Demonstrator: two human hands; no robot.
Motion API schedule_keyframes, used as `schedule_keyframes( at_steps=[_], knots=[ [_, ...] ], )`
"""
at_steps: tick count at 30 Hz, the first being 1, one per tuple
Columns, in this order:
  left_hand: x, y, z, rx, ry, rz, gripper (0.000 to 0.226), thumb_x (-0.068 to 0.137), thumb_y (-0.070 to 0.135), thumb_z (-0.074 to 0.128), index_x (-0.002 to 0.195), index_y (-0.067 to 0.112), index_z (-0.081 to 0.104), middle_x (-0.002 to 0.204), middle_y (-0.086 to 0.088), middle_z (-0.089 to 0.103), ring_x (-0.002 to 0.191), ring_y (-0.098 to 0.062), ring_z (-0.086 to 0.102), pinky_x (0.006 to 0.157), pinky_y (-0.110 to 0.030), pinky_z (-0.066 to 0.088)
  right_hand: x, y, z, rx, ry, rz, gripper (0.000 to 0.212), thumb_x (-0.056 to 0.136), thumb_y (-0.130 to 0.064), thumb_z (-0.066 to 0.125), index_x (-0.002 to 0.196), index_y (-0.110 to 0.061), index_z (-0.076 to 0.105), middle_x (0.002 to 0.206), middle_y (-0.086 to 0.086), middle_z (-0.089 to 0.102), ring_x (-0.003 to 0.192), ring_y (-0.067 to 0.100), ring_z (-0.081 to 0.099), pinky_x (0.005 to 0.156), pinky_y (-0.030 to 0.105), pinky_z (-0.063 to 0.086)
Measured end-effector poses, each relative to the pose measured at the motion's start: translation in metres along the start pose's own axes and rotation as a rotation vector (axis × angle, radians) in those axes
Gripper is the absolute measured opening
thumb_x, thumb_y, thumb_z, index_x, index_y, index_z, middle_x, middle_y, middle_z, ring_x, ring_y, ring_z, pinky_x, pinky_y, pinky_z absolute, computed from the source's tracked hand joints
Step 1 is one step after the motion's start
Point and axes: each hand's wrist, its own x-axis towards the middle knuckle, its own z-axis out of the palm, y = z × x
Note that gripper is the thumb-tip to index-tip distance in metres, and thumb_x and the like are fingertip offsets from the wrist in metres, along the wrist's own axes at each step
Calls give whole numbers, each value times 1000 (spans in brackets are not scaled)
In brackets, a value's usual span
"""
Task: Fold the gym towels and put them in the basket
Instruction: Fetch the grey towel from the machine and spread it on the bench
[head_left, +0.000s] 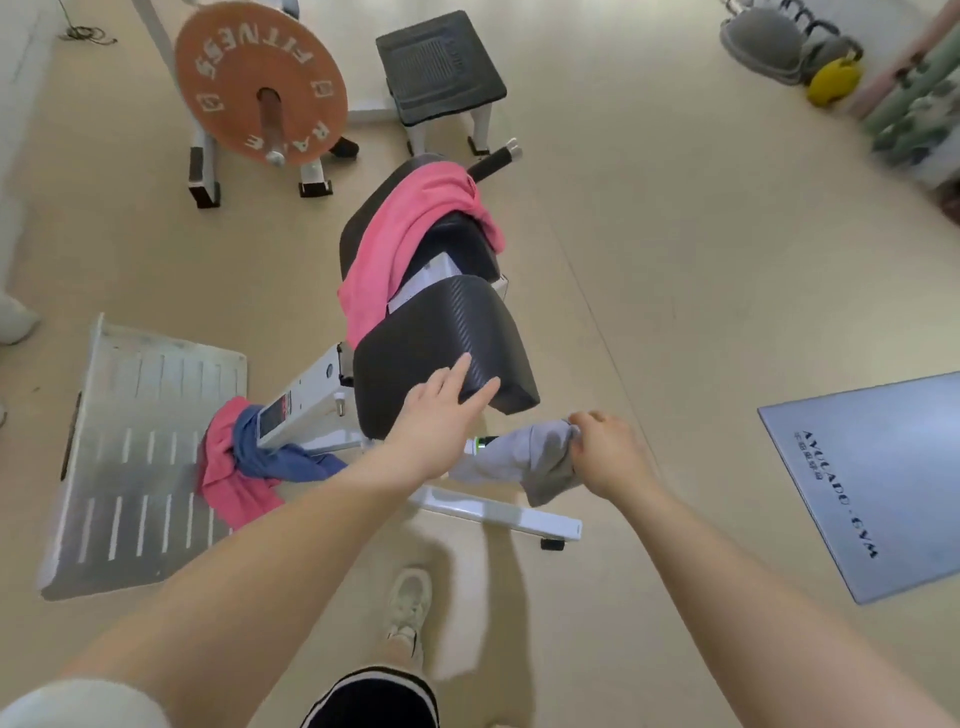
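Note:
My right hand (605, 449) grips a grey towel (524, 460), which hangs crumpled beside the near end of a black padded bench (441, 343). With its fingers straight, my left hand (441, 415) reaches over the front edge of the bench's near pad. A pink towel (405, 244) lies draped over the far pad. On the floor at the bench's white frame, a second pink towel (234, 483) and a blue towel (280, 462) lie tangled together. No basket is in view.
A metal footplate (135, 457) lies on the floor at the left. Behind the bench stand an orange weight plate (260, 83) on a rack and a black step box (441, 67). A grey mat (883, 478) lies at the right, kettlebells (831, 78) at the far right. My shoe (410, 603) stands below.

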Motion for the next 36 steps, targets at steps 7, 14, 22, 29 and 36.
schedule_keyframes(
  at_steps=[7,14,22,29,36],
  knots=[
    [83,-36,7,216,59,230,71,71,35,75,135,23,46,146,-23,33,131,-36,40,102,-41,39,60,1,25,-195,-212,235,30,95,-22,35,121,-14,46,127,8,54,125,26,41,104,38,27],
    [94,-49,24,161,61,275,74,40,32,93,108,17,68,118,-22,62,103,-39,63,76,-46,54,74,8,29,-157,-113,270,30,88,-7,40,117,-10,46,123,8,53,120,27,42,95,33,35],
    [75,-19,10,131,169,158,57,92,24,54,143,20,31,155,-13,19,143,-28,20,113,-39,24,60,16,1,679,-108,220,12,84,-10,49,89,-17,57,89,0,61,86,24,55,70,27,41],
    [1,43,-22,-531,168,5,38,98,11,37,134,21,47,139,2,47,128,-14,42,105,-21,30,-11,14,-65,1078,-310,-317,35,84,2,43,77,-28,60,92,0,60,86,15,53,76,24,41],
    [-155,108,-28,-1169,358,-252,25,96,7,41,113,15,58,108,6,61,101,1,54,93,-9,39,-112,-14,-73,982,-607,-753,28,88,7,50,88,-19,61,88,7,61,78,11,56,73,17,46]
  ],
)
